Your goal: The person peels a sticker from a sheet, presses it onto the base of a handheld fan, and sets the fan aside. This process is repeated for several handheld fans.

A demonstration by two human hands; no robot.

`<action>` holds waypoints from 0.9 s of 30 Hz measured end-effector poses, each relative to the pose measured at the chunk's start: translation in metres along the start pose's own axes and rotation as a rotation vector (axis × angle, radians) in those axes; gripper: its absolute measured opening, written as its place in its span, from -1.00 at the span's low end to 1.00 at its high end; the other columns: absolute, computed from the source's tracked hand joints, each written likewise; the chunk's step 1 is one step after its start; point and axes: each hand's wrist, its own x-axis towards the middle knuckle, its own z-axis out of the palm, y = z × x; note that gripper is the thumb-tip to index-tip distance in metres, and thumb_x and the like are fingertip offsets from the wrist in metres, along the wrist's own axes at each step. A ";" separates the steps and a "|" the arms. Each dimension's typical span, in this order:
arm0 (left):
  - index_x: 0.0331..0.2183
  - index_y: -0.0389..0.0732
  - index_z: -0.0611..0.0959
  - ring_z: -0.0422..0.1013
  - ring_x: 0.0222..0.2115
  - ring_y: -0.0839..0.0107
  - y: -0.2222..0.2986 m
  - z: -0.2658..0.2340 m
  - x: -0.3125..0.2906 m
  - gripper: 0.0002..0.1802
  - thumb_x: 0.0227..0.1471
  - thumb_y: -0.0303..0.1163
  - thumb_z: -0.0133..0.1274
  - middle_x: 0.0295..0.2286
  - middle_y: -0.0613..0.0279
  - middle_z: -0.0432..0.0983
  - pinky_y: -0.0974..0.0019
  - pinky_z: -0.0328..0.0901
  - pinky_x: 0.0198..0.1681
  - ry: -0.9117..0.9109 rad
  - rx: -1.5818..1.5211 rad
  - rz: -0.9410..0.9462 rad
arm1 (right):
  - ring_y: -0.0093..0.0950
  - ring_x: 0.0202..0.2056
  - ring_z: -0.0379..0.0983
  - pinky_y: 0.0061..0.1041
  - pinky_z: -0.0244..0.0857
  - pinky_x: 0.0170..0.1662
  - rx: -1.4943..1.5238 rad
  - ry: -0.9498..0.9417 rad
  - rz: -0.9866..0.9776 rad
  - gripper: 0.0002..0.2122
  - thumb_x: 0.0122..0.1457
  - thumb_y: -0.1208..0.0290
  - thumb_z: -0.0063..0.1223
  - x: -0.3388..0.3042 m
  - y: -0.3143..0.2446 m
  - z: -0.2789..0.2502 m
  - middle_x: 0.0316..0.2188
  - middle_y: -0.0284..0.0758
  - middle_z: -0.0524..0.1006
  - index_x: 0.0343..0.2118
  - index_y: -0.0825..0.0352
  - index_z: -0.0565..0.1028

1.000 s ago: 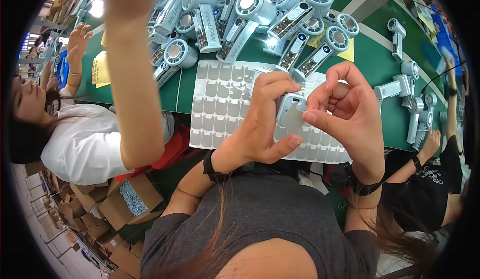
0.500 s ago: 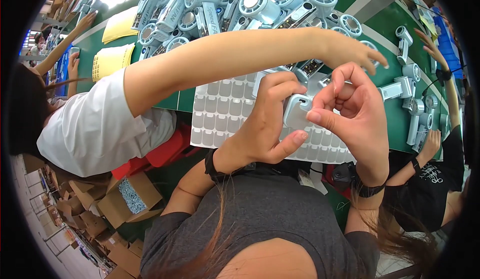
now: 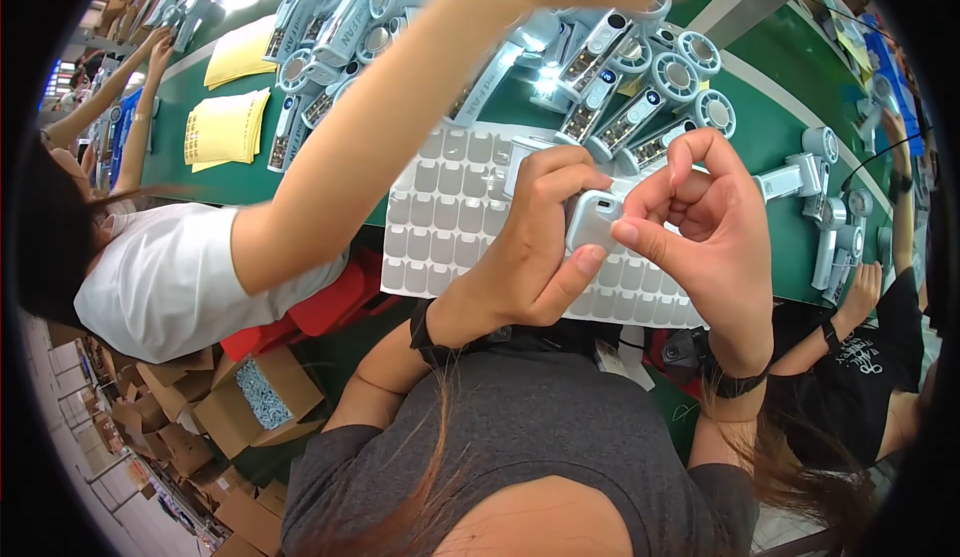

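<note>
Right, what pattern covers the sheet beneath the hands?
The sheet is white with rows of grey patches; head view.

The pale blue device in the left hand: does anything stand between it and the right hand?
Nothing visible does: the right hand has its fingertips at the edge of the pale blue device. A co-worker's arm passes over the fans, clear of both.

A co-worker's forearm [image 3: 380, 122] and heaped handheld fans [image 3: 674, 77] block the way ahead; rightward, a strip of green tabletop [image 3: 766, 129] offers passage.
</note>
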 end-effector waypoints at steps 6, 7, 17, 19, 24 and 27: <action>-0.02 -0.36 0.26 0.18 -0.10 0.06 -0.001 0.003 0.000 -0.48 0.06 -0.27 -0.04 -0.11 -0.13 0.18 0.14 0.08 0.04 0.031 -0.042 -0.034 | -0.62 -0.41 0.41 -0.65 0.27 -0.28 -0.120 0.033 -0.236 -0.59 -0.07 0.74 0.22 -0.005 0.008 0.004 -0.47 -0.30 0.49 -0.33 0.25 0.17; -0.02 -0.36 0.26 0.18 -0.10 0.06 -0.002 0.003 0.000 -0.48 0.07 -0.26 -0.05 -0.11 -0.13 0.18 0.14 0.08 0.04 0.030 -0.037 -0.033 | -0.60 -0.41 0.41 -0.63 0.27 -0.27 -0.146 0.037 -0.278 -0.59 -0.07 0.74 0.21 -0.006 0.008 0.006 -0.47 -0.29 0.49 -0.34 0.25 0.17; -0.01 -0.35 0.24 0.18 -0.11 0.07 -0.001 0.003 -0.001 -0.49 0.09 -0.27 -0.06 -0.11 -0.12 0.18 0.13 0.08 0.03 0.049 -0.040 -0.034 | -0.52 -0.40 0.40 -0.59 0.25 -0.26 -0.346 -0.024 -0.592 -0.59 -0.06 0.79 0.16 -0.011 0.016 0.005 -0.45 -0.23 0.47 -0.35 0.25 0.14; -0.01 -0.35 0.24 0.18 -0.11 0.07 -0.001 0.003 -0.001 -0.49 0.09 -0.27 -0.06 -0.11 -0.12 0.18 0.13 0.08 0.04 0.044 -0.019 -0.014 | -0.54 -0.39 0.40 -0.59 0.25 -0.25 -0.267 0.014 -0.509 -0.59 -0.06 0.78 0.17 -0.008 0.018 0.006 -0.45 -0.24 0.46 -0.34 0.25 0.14; 0.00 -0.35 0.23 0.18 -0.11 0.06 0.000 0.002 -0.001 -0.48 0.09 -0.27 -0.06 -0.11 -0.12 0.17 0.11 0.08 0.03 0.037 0.028 0.005 | -0.58 -0.39 0.38 -0.61 0.23 -0.23 -0.164 0.035 -0.394 -0.60 -0.06 0.77 0.17 -0.002 0.018 0.006 -0.45 -0.28 0.45 -0.33 0.27 0.16; 0.00 -0.35 0.23 0.18 -0.11 0.06 -0.001 0.004 -0.002 -0.48 0.08 -0.27 -0.06 -0.11 -0.13 0.17 0.11 0.08 0.03 0.038 0.023 0.004 | -0.61 -0.39 0.37 -0.63 0.23 -0.22 -0.136 0.041 -0.374 -0.60 -0.06 0.77 0.16 0.000 0.017 0.007 -0.44 -0.30 0.45 -0.32 0.27 0.16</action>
